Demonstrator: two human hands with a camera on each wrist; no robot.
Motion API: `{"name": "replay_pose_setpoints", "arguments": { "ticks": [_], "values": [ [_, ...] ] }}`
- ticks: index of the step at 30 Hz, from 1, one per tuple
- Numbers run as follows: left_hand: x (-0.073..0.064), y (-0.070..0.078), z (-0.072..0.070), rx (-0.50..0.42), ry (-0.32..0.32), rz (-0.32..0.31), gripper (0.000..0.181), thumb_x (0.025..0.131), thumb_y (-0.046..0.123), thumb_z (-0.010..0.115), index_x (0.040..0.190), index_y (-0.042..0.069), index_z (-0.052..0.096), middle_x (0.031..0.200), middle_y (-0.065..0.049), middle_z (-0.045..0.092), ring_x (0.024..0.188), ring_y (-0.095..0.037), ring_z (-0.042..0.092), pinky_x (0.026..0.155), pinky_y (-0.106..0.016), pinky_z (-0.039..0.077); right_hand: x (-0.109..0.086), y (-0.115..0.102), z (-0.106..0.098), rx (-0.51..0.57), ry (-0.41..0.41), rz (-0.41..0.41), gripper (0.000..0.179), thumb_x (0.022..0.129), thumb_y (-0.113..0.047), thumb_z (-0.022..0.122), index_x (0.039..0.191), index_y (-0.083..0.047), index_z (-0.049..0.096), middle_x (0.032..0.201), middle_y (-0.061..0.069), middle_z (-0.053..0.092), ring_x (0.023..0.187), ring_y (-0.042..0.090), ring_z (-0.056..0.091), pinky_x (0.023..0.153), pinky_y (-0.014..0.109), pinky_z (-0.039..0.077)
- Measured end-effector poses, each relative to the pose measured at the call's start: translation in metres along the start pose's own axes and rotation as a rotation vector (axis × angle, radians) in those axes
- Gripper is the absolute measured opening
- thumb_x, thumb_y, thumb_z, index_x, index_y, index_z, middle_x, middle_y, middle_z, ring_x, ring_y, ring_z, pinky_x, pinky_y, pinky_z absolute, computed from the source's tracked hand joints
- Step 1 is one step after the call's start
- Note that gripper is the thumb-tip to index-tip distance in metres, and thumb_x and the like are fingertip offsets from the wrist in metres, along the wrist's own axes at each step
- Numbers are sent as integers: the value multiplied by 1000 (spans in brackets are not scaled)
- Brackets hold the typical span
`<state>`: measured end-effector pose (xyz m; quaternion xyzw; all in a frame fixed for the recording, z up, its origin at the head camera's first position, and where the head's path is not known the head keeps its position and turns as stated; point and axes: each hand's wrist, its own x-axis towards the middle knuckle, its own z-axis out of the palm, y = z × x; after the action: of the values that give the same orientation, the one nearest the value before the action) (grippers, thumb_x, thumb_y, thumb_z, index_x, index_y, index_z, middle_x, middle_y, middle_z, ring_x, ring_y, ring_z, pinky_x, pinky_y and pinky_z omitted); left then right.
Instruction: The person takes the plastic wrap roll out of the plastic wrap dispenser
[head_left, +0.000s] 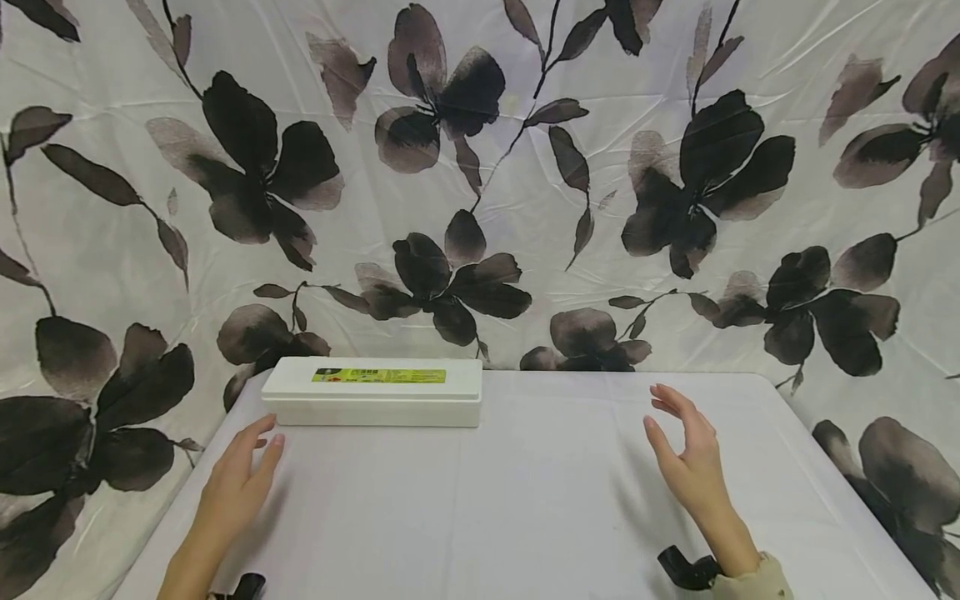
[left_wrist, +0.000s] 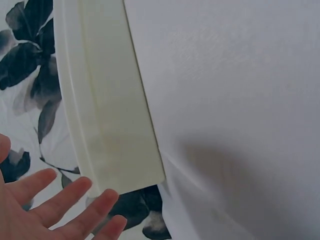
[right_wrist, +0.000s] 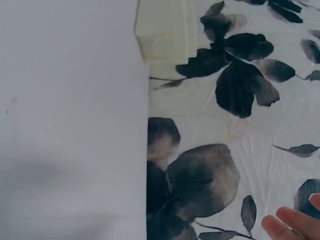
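White box (head_left: 375, 412) lies flat on the table (head_left: 525, 500), left of centre, seemingly for stability.
Left hand (head_left: 234, 483) nears its corner, right hand (head_left: 693, 471) hovers right; both grips wide, holding nothing.

white box (head_left: 375, 413): 1 | label (head_left: 378, 376): 1 | hands (head_left: 234, 483) (head_left: 692, 467): 2 | table (head_left: 525, 492): 1

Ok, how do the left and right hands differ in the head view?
The left hand is close to the left end of the white box, while the right hand is well apart from it, over the right part of the table. A pale sleeve shows behind the right hand, whereas bare forearm shows behind the left hand. Both hands are empty, fingers loosely extended.
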<state>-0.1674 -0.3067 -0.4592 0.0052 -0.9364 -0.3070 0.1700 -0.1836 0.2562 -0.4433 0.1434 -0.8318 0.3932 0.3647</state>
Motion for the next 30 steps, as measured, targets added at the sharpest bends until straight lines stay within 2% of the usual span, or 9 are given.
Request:
{"name": "replay_pose_setpoints", "arguments": {
  "ticks": [2, 7, 9, 13, 16, 20, 23, 25, 30],
  "values": [
    [2, -2, -3, -27, 12, 14, 49, 107, 31, 41, 144, -2, 41, 139, -28, 48, 118, -47, 51, 84, -69, 42, 4, -1, 1, 0, -2, -14, 49, 87, 1, 68, 135, -2, 56, 126, 16, 65, 112, 11, 59, 97, 51, 35],
    [9, -7, -9, -60, 46, 31, 46, 107, 25, 40, 143, -5, 41, 136, -31, 49, 114, -48, 52, 86, -64, 42, 15, -8, 4, -4, -11, -39, 50, 88, 1, 67, 136, -1, 55, 127, 14, 65, 109, 26, 63, 100, 31, 36],
    [12, -9, -9, -66, 66, 34, 45, 107, 23, 41, 142, -5, 42, 134, -31, 50, 112, -47, 52, 84, -60, 42, 20, -11, 6, 7, -12, -40, 49, 88, 2, 67, 135, 0, 55, 127, 15, 64, 108, 33, 62, 100, 36, 38],
    [17, -11, -10, -91, 86, 27, 44, 107, 21, 42, 141, -6, 43, 132, -32, 49, 110, -47, 52, 82, -56, 42, 26, -14, 13, 50, -7, -35, 47, 88, 4, 66, 134, 4, 55, 126, 16, 64, 107, 36, 61, 99, 47, 37],
    [20, -12, -11, -103, 92, -5, 45, 107, 21, 41, 142, -8, 41, 130, -32, 47, 110, -47, 50, 82, -57, 43, 30, -16, 19, 77, -8, -18, 47, 88, 4, 66, 134, 5, 54, 127, 17, 64, 109, 36, 61, 103, 34, 37],
    [21, -15, -11, -115, 113, -45, 46, 107, 21, 41, 141, -9, 41, 127, -32, 46, 109, -47, 48, 82, -52, 44, 36, -20, 27, 105, -9, 4, 46, 91, 3, 65, 135, 5, 52, 129, 18, 62, 111, 36, 61, 103, 19, 34],
    [21, -17, -10, -124, 120, -71, 46, 107, 22, 40, 142, -8, 41, 128, -31, 45, 111, -46, 48, 81, -42, 42, 40, -22, 34, 131, -16, 21, 46, 92, 2, 64, 136, 5, 52, 131, 17, 61, 114, 35, 60, 103, 23, 37],
    [22, -18, -9, -140, 119, -90, 47, 107, 23, 39, 143, -8, 40, 130, -31, 44, 112, -47, 47, 82, -43, 41, 42, -23, 38, 151, -23, 38, 45, 93, 1, 63, 136, 4, 51, 132, 17, 60, 116, 33, 60, 103, 30, 39],
    [29, -23, -8, -191, 98, -156, 51, 108, 27, 35, 147, -6, 34, 138, -33, 39, 120, -51, 42, 91, -61, 40, 47, -35, 49, 213, -33, 104, 44, 95, 2, 61, 138, 3, 49, 133, 21, 58, 118, 37, 57, 101, 50, 41]
  ]
}}
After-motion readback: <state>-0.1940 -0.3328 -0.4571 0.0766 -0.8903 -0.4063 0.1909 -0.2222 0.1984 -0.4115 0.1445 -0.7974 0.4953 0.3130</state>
